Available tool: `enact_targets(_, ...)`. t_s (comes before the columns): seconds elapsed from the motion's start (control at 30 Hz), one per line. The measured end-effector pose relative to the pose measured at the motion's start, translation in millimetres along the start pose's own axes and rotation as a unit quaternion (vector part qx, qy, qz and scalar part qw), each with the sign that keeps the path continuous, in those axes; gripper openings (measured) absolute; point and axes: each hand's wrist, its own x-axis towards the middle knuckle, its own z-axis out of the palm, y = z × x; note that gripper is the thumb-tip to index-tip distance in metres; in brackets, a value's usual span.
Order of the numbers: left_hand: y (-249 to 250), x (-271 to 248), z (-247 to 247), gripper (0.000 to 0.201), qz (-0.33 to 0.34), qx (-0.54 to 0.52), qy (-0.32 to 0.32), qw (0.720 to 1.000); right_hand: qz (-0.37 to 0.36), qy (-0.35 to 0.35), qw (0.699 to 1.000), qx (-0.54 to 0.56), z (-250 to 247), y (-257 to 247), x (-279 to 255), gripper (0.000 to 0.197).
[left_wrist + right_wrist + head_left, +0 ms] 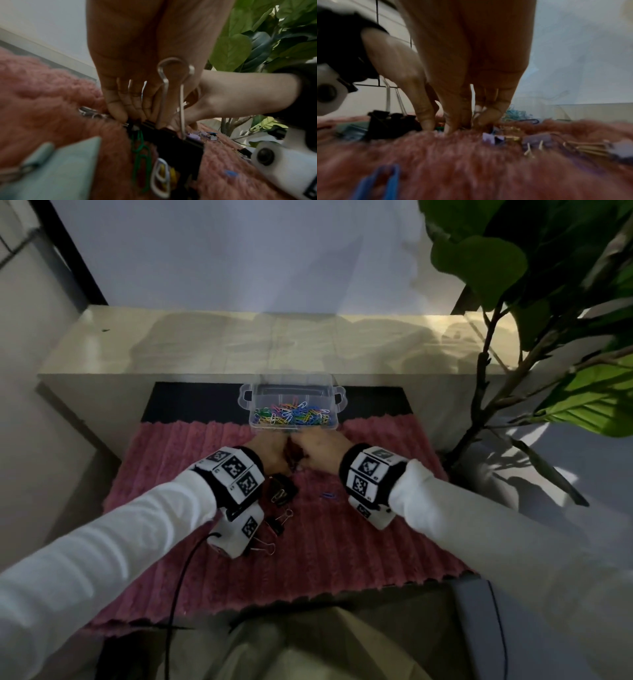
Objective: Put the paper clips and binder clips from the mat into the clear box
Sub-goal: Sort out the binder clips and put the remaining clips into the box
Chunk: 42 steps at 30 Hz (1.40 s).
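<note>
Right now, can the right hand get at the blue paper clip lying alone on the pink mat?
Probably yes: the blue paper clip lies uncovered on the mat, just nearer than the right hand, with nothing between them.

A pale wall (239, 251) rises behind a beige ledge (205, 344) (sunlit patches), leafy plant (513, 268) right.

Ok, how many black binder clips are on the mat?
2 show clearly: a large one beside the left wrist and a smaller one nearer the person. A wire handle nearby hints at a third; more may be hidden.
</note>
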Motion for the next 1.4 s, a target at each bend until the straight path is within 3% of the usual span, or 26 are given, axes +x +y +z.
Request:
enact_targets(0.1,0.6,2.0,1.7,0.038,0.005,0.007,-0.005,1.0,0.005,-0.001,0.999,0.034,-3.5,6.4,0.1,0.017)
enact_targets(0.2,-1.1,5.3,4.7,0.053,0.007,0.003,0.002,1.0,0.01,0.045,0.996,0.072,-13.4,19.7,-14.2,0.011)
enact_targets(0.27,-1.5,7.7,6.8,0.043,0.013,0.023,0.012,1.0,0.012,0.071,0.991,0.111,-19.2,25.4,-31.7,0.011)
enact_targets(0.3,-1.4,7.6,6.4,0.036,0.017,0.034,0.014,0.999,0.006,0.054,0.99,0.13,-21.5,27.0,-41.7,0.012)
enact_targets(0.4,-0.4,5.2,0.0,0.025,0.036,0.048,0.008,0.998,-0.02,-0.12,0.985,0.118,-19.8,22.4,-64.6,0.016)
enact_targets(0.43,-0.9,4.9,-2.9,0.023,0.044,0.046,0.001,0.998,-0.022,-0.149,0.983,0.101,-16.3,21.6,-66.4,0.016)
enact_targets(0.47,-1.8,5.0,-5.3,0.021,0.051,0.044,-0.003,0.998,-0.018,-0.136,0.986,0.09,-13.4,22.0,-64.4,0.015)
enact_targets(0.57,-4.7,4.1,-10.6,0.018,0.068,0.034,-0.004,0.997,0.018,0.014,0.996,0.091,-10.3,26.0,-43.1,0.013)
enact_targets(0.63,-7.4,2.6,-12.2,0.017,0.066,0.012,-0.004,0.998,0.046,0.054,0.995,0.077,-8.1,25.1,-26.0,0.011)
enact_targets(0.8,-17.3,-1.4,-12.2,0.016,0.063,-0.047,0.009,0.997,0.096,0.052,0.994,0.013,6.6,18.0,-7.4,0.005)
enact_targets(1.07,-28.3,-5.9,-13.4,0.016,0.061,-0.074,0.044,0.994,0.036,0.052,0.996,0.062,3.8,28.3,-22.5,0.004)
enact_targets(1.2,-23.9,-2.9,-8.0,0.016,0.071,-0.053,0.059,0.994,0.032,0.035,0.998,0.045,3.7,26.4,-19.7,0.019)
enact_targets(1.4,-27.9,-10.9,-18.3,0.013,0.062,-0.159,0.128,0.977,0.032,0.049,0.993,0.1,-9.5,31.8,-22.0,0.015)
